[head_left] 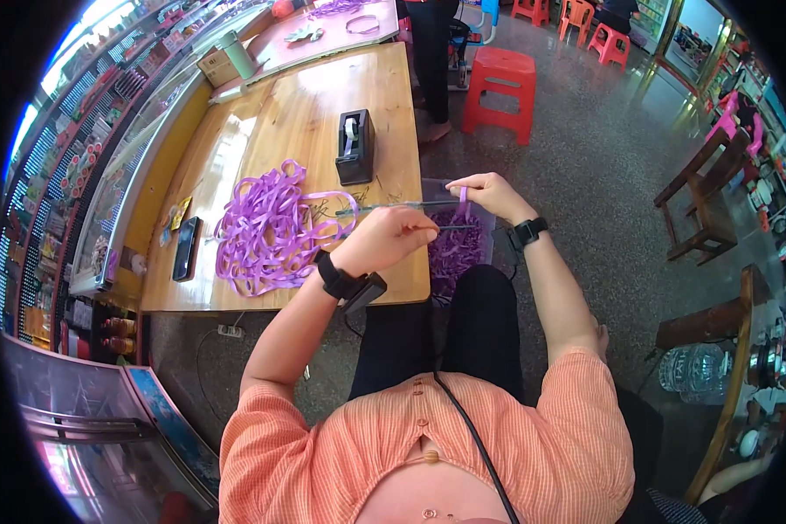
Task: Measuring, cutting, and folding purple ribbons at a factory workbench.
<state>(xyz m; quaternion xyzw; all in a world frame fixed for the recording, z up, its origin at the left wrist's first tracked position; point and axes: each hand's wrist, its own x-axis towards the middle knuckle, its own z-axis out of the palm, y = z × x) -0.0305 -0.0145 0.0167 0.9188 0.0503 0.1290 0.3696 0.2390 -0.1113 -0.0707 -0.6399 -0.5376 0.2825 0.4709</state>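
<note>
A long tangle of purple ribbon (266, 231) is heaped on the wooden table. My left hand (384, 240) is over the table's right edge, its fingers pinched on a thin dark stick (454, 228) that points right. Farther right, my right hand (495, 196) grips a short length of purple ribbon (464, 203) that hangs from its fingers. A thin greenish rod (367, 209) reaches from the table toward that ribbon; its join with the ribbon is too small to make out. Below both hands stands a clear plastic bin (487, 249) full of purple ribbon pieces (457, 249).
A black tape dispenser (355, 147) stands on the table (297, 105), near some thin dark wires (371, 194). At the left lies a phone (186, 249). A red stool (500, 92) is beyond the bin, near a standing person's legs (430, 65). A wooden chair (703, 196) stands right.
</note>
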